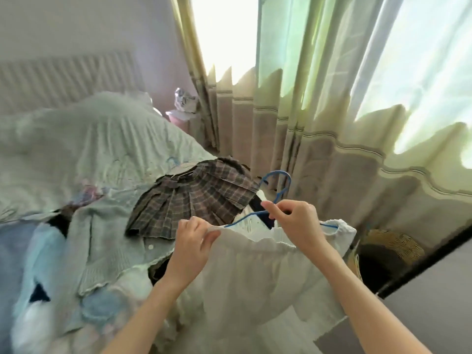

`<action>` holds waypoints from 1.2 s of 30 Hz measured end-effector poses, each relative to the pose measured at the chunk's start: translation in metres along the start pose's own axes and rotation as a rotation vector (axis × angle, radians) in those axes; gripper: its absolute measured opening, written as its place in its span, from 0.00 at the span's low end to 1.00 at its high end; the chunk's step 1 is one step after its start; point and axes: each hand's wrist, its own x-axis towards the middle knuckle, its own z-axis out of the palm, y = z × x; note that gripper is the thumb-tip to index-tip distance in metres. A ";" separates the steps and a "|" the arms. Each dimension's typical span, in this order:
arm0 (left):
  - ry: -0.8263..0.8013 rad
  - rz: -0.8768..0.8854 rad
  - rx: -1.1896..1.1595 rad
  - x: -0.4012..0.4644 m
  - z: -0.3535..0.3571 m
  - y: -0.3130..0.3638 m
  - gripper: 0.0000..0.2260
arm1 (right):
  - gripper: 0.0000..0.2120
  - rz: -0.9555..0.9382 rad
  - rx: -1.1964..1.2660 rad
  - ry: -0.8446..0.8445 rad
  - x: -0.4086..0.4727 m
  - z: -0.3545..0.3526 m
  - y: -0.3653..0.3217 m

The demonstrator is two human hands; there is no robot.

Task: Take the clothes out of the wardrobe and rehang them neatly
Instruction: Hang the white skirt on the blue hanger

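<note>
Above the bed's near corner: left hand pinches white garment's neckline, right hand grips blue hanger; advise stretching neckline over the hanger's bare left arm.

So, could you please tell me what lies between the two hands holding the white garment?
In the head view, between the left hand and right hand runs the white garment's frilled edge, with the blue hanger's arm above it.
</note>
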 end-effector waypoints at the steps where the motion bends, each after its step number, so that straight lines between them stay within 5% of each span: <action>1: 0.046 -0.035 -0.006 -0.006 -0.006 -0.001 0.14 | 0.20 -0.077 -0.024 -0.020 0.002 0.005 -0.003; 4: 0.184 -0.160 0.029 -0.026 -0.024 0.002 0.11 | 0.11 -0.264 -0.017 -0.008 0.005 0.018 -0.005; 9: 0.360 -0.315 0.135 -0.056 -0.069 0.003 0.14 | 0.22 -0.321 -0.117 0.156 0.013 0.036 0.019; 19: 0.552 -0.584 0.227 -0.101 -0.157 -0.020 0.18 | 0.20 -0.333 -0.081 -0.072 0.019 0.109 -0.050; 24: 0.618 -0.518 0.459 -0.105 -0.213 -0.037 0.11 | 0.21 -0.416 -0.088 0.000 0.011 0.153 -0.111; 30: 0.712 -0.473 0.662 -0.084 -0.289 -0.065 0.15 | 0.30 -0.561 -0.045 -0.012 0.030 0.195 -0.186; 36: 0.749 -0.507 0.786 -0.069 -0.360 -0.116 0.16 | 0.21 -0.567 0.032 -0.105 0.052 0.255 -0.254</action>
